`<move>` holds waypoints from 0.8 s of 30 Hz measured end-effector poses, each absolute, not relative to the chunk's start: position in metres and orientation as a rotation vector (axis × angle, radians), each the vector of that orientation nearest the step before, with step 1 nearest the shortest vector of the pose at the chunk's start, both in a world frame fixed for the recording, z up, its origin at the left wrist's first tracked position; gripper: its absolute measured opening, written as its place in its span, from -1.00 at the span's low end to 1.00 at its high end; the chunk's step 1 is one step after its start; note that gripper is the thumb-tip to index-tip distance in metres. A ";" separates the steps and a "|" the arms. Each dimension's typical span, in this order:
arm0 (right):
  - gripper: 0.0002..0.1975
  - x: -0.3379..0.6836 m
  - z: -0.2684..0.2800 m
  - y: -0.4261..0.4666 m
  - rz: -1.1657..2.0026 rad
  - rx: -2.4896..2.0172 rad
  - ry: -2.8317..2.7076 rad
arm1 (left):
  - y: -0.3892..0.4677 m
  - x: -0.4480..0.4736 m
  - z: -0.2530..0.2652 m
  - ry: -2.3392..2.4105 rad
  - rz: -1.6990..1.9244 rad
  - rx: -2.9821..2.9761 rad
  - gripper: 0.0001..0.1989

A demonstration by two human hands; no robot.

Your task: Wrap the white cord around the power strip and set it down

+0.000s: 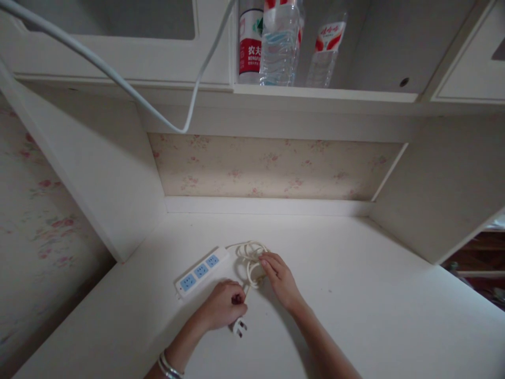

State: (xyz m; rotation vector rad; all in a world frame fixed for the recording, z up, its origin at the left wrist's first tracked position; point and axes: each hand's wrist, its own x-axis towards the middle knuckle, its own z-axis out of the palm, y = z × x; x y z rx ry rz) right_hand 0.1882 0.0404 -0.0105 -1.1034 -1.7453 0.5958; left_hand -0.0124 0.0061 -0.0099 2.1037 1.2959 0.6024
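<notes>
A white power strip (202, 271) with blue socket faces lies at a slant on the white desk. Its pale cord (252, 252) is gathered in loose loops to the right of it. My left hand (225, 305) is closed around the cord close to its plug (239, 327), whose prongs point toward the front right. Fingers bent over the loops, my right hand (281, 279) grips the coiled cord at its right side. Part of the cord is hidden under the fingers of both hands.
Above the desk (347, 295) runs a shelf (323, 95) with several plastic bottles (279, 47). A white cable (130, 89) hangs in front of the upper left cabinet. Upright panels (442, 184) bound the desk on both sides.
</notes>
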 end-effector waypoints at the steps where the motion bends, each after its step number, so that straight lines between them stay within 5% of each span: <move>1: -0.68 0.188 -0.012 0.041 0.559 -1.116 -1.722 | 0.006 -0.011 -0.011 1.307 0.610 2.133 -0.93; 10: -0.67 0.192 0.005 0.020 0.316 -1.333 -1.474 | 0.015 -0.002 -0.023 1.408 0.752 2.104 -0.59; 15: -0.67 0.175 0.011 -0.015 0.441 -1.523 -1.890 | 0.019 0.008 -0.028 1.519 0.648 2.021 -0.62; 18: -0.82 0.160 0.009 -0.036 0.308 -1.602 -2.144 | 0.019 0.019 -0.028 1.457 0.665 2.005 -0.64; 24: -0.78 0.154 0.012 -0.046 0.128 -1.723 -2.192 | 0.024 0.033 -0.017 1.210 0.954 1.601 -0.88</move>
